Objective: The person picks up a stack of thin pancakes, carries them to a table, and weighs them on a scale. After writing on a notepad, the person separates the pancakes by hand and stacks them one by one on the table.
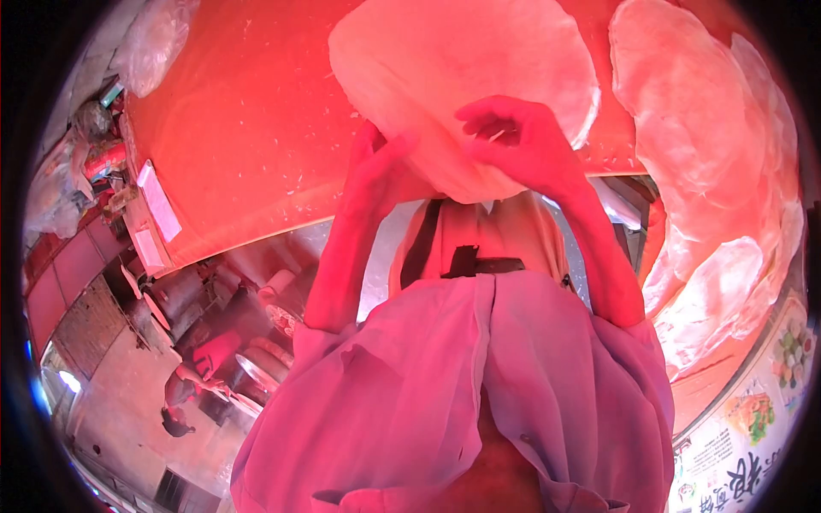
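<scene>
A large, thin, round pancake (466, 60) lies on the red table, its near part folded and drooping over the front edge toward my body. My left hand (382, 167) is at its left edge, with the thumb against the sheet and the other fingers partly hidden. Over the near right part, my right hand (523, 141) rests with curved fingers, a gap showing between thumb and forefinger. To the right lies a pile of similar thin pancakes (705, 111), overlapping and crumpled at the near end.
The red tabletop (248, 111) carries small crumbs. A clear plastic bag (154, 43) sits at the far left corner, with bags and clutter beyond. A printed poster (744, 436) is at lower right. Another person (180, 398) appears at lower left near round equipment.
</scene>
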Available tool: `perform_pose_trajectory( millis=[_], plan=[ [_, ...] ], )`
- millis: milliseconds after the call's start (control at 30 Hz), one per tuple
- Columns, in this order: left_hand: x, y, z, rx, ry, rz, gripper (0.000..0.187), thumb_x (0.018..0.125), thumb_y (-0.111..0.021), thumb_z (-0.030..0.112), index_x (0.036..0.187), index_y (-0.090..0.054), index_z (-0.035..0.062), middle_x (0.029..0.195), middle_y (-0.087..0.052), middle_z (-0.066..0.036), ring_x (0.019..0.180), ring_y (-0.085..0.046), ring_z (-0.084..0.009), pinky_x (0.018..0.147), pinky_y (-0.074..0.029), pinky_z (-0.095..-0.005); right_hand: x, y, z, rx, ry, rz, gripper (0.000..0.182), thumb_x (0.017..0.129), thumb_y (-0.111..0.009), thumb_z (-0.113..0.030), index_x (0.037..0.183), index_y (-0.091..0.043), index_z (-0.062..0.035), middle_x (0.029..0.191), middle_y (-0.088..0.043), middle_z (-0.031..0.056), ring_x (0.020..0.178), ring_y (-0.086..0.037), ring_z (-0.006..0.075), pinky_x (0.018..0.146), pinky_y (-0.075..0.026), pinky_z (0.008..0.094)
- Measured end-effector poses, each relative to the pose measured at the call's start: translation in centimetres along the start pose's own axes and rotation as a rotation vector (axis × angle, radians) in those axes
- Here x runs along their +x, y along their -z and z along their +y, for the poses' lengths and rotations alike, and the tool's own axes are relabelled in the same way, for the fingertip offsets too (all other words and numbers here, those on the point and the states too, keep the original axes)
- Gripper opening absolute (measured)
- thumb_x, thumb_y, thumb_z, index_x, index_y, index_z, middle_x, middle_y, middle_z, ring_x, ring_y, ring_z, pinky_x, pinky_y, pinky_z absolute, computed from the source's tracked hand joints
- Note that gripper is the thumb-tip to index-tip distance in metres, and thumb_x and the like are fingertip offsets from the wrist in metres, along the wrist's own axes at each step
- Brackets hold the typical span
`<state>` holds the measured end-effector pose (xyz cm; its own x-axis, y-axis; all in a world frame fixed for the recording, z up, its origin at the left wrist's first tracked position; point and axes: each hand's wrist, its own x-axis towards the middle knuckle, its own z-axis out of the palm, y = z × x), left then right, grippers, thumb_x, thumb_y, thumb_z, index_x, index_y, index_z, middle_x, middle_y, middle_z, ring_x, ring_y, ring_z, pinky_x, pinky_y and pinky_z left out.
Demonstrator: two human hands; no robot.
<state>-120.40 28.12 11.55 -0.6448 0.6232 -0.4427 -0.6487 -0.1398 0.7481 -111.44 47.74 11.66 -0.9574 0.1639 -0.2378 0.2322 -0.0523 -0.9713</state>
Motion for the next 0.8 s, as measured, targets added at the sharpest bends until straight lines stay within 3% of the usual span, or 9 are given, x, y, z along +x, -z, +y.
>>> perform_pose_trajectory(
  millis=[100,200,300,400,567,600,667,733,800],
  plan=[
    [-0.2,-0.3,0.4,-0.031,0.017,0.053,0.06,0.081,-0.064,0.011,0.132,-0.037,-0.0026,0.124,-0.051,-0.013,0.116,-0.051,-0.0236,0.095,-0.044,-0.0374,0.3,-0.8,0.2,0.024,0.013,0.255,0.025,0.076,-0.067,-0.015,0.095,-0.066,0.0001,0.073,-0.065,0.0079,0.067,-0.062,0.0173,0.065,-0.05,0.0283],
    [-0.2,-0.1,0.2,-0.04,0.045,0.073,0.059,0.079,-0.062,0.008,0.132,-0.038,-0.0019,0.123,-0.052,-0.012,0.115,-0.052,-0.0233,0.095,-0.044,-0.0374,0.3,-3.0,0.4,-0.282,0.189,0.225,0.015,0.079,-0.066,-0.011,0.086,-0.062,0.0016,0.065,-0.057,0.0093,0.06,-0.054,0.0115,0.057,-0.046,0.0269],
    [-0.3,-0.4,0.3,-0.045,0.032,0.116,0.056,0.079,-0.06,0.007,0.131,-0.04,-0.0016,0.122,-0.052,-0.011,0.114,-0.052,-0.0232,0.094,-0.043,-0.0376,0.3,-2.4,0.8,-0.365,0.156,0.221,0.018,0.079,-0.066,-0.013,0.076,-0.057,0.0025,0.059,-0.049,0.0119,0.056,-0.051,0.0112,0.052,-0.042,0.0299],
    [-0.3,-0.8,0.0,-0.024,0.016,0.152,0.048,0.081,-0.059,0.008,0.127,-0.045,0.001,0.115,-0.057,-0.01,0.109,-0.056,-0.0226,0.09,-0.046,-0.036,0.5,-1.1,1.3,-0.404,0.045,0.279,0.019,0.077,-0.067,-0.015,0.074,-0.056,0.0005,0.057,-0.047,0.0135,0.052,-0.052,0.0168,0.05,-0.041,0.0332],
    [-1.2,-0.5,-0.6,-0.128,0.034,0.247,0.034,0.079,-0.06,0.008,0.113,-0.056,0.0014,0.105,-0.062,-0.008,0.102,-0.059,-0.0224,0.088,-0.047,-0.0348,0.9,-4.8,4.4,-0.675,0.384,0.291,0.017,0.07,-0.066,-0.018,0.071,-0.055,-0.0052,0.061,-0.053,0.0168,0.057,-0.056,0.0363,0.053,-0.043,0.0417],
    [-1.2,-0.7,-0.4,-0.111,0.078,0.283,0.031,0.078,-0.061,0.007,0.109,-0.058,0.0008,0.103,-0.062,-0.008,0.101,-0.059,-0.0227,0.088,-0.048,-0.0354,0.8,-4.2,3.5,-0.705,0.357,0.28,0.018,0.07,-0.066,-0.019,0.068,-0.054,-0.0061,0.061,-0.054,0.0155,0.058,-0.056,0.0362,0.053,-0.043,0.0428],
    [-0.4,1.1,-2.3,0.06,0.068,0.406,0.042,0.077,-0.061,0.009,0.117,-0.052,-0.0015,0.107,-0.058,-0.011,0.098,-0.058,-0.0253,0.084,-0.052,-0.0379,0.6,-1.6,1.9,-0.714,0.296,0.289,0.019,0.07,-0.066,-0.022,0.064,-0.055,-0.0078,0.062,-0.057,0.0141,0.06,-0.058,0.0359,0.055,-0.045,0.0435],
    [-0.2,4.3,-3.4,-0.081,0.159,0.408,0.04,0.076,-0.061,0.006,0.114,-0.053,-0.0021,0.108,-0.058,-0.011,0.1,-0.057,-0.024,0.087,-0.05,-0.0372,0.9,1.0,-0.2,-0.642,0.246,0.305,0.019,0.071,-0.067,-0.024,0.064,-0.058,-0.0092,0.064,-0.061,0.0141,0.063,-0.06,0.0354,0.058,-0.047,0.0427],
    [-0.1,5.5,-4.7,-0.133,0.125,0.402,0.039,0.075,-0.062,0.004,0.113,-0.054,-0.002,0.108,-0.058,-0.011,0.103,-0.056,-0.0242,0.09,-0.048,-0.0367,1.6,5.8,-2.3,-0.525,0.068,0.367,0.017,0.072,-0.069,-0.024,0.066,-0.062,-0.0092,0.065,-0.062,0.0126,0.063,-0.063,0.0284,0.059,-0.049,0.0387]
  ],
)
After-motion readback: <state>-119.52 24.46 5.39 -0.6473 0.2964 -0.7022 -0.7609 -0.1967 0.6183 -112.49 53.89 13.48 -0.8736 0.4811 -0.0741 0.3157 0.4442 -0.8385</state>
